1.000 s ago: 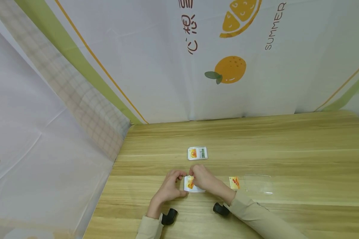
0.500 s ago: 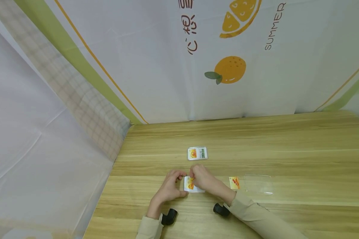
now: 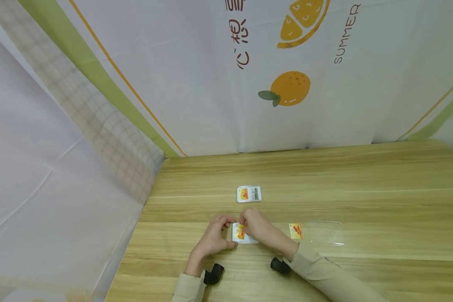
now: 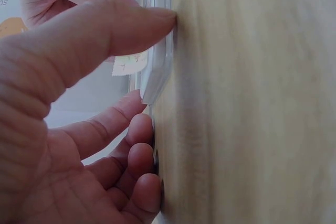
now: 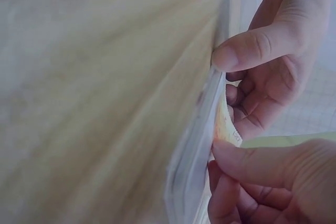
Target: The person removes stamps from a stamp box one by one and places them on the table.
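A white-backed display case [image 3: 251, 240] lies flat on the wooden table. My left hand [image 3: 210, 239] grips its left end, thumb on the near edge and index finger at the far edge. Over the case, my right hand [image 3: 257, 225] pinches an orange-yellow postage stamp [image 3: 240, 232] between thumb and index finger. The right wrist view shows the stamp [image 5: 226, 124] bowed, with a toothed edge and a printed number, close against the case [image 5: 197, 135]. My right hand hides the right part of the case in the head view.
Another clear case [image 3: 249, 199] with two stamps inside lies farther back. To the right are a loose red and yellow stamp [image 3: 296, 231] and a transparent cover [image 3: 326, 233]. Two black wrist mounts [image 3: 214, 274] sit at the sleeves. A printed curtain [image 3: 211, 105] hangs behind the table.
The stamp pinched in my right hand has turned from a slant to nearly square with the case. My left hand has kept its place.
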`<act>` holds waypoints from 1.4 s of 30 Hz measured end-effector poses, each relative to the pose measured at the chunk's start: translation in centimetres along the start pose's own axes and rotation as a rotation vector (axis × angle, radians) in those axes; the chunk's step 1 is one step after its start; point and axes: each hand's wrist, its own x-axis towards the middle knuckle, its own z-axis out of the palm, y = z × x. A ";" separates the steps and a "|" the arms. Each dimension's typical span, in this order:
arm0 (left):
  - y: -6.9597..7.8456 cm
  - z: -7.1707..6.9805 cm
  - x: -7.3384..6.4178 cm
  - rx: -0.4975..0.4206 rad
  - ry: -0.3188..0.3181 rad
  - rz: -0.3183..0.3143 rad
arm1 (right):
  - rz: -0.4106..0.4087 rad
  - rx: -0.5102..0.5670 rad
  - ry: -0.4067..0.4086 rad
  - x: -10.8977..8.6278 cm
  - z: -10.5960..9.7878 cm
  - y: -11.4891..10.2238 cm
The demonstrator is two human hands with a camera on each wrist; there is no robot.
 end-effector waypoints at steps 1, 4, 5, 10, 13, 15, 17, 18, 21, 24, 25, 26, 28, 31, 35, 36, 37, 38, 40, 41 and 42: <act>0.0 0.0 0.0 -0.002 0.000 -0.001 | 0.000 -0.003 0.002 0.0 0.0 0.0; 0.0 0.0 0.0 -0.001 0.001 -0.001 | -0.011 -0.015 0.012 -0.1 0.0 0.0; 0.0 0.0 0.0 -0.001 0.002 -0.001 | -0.019 -0.020 0.017 -0.1 0.0 0.0; 0.0 0.1 0.0 0.005 0.001 -0.005 | -0.041 0.001 0.026 -0.1 -0.1 0.0; -0.1 0.1 0.0 0.003 0.000 -0.008 | -0.040 0.044 0.018 -0.1 -0.3 0.2; -0.1 0.1 0.0 0.003 0.001 -0.008 | -0.023 0.087 0.006 -0.1 -0.4 0.4; -0.1 0.1 0.0 0.005 0.001 -0.005 | -0.002 0.124 0.001 -0.1 -0.6 0.6; -0.1 0.1 0.0 0.007 0.001 -0.005 | 0.008 0.143 -0.002 -0.2 -0.7 0.6; -0.1 0.1 0.1 0.007 -0.001 -0.009 | 0.029 0.185 -0.006 -0.2 -1.0 0.7; -0.1 0.1 0.0 0.001 -0.005 -0.019 | 0.031 0.202 -0.002 -0.2 -1.2 0.7; -0.1 0.1 0.0 -0.002 -0.006 -0.022 | 0.032 0.208 -0.001 -0.2 -1.3 0.7; -0.1 0.1 0.0 -0.004 -0.007 -0.025 | 0.032 0.215 0.000 -0.2 -1.4 0.8; 0.0 0.1 0.0 -0.006 -0.006 -0.027 | 0.035 0.216 -0.001 -0.2 -1.5 0.9; 0.0 0.1 0.0 -0.006 -0.004 -0.027 | 0.038 0.221 -0.006 -0.2 -1.7 1.1; -0.1 0.1 0.1 -0.007 -0.003 -0.026 | 0.062 0.254 -0.015 -0.2 -2.0 1.5; -0.1 0.1 0.1 -0.008 -0.002 -0.025 | 0.068 0.259 -0.015 -0.2 -2.0 1.6; -0.1 0.1 0.1 -0.008 -0.001 -0.024 | 0.074 0.264 -0.014 -0.2 -2.1 1.8; -0.2 0.1 0.1 -0.009 0.000 -0.024 | 0.081 0.271 -0.013 -0.2 -2.1 1.8; -0.2 0.1 0.1 -0.007 0.000 -0.021 | 0.082 0.270 -0.007 -0.2 -2.3 2.0; -0.2 0.1 0.1 -0.007 0.000 -0.020 | 0.083 0.272 -0.006 -0.2 -2.4 2.1; -0.2 0.1 0.1 -0.007 -0.001 -0.020 | 0.076 0.269 -0.004 -0.3 -2.4 2.1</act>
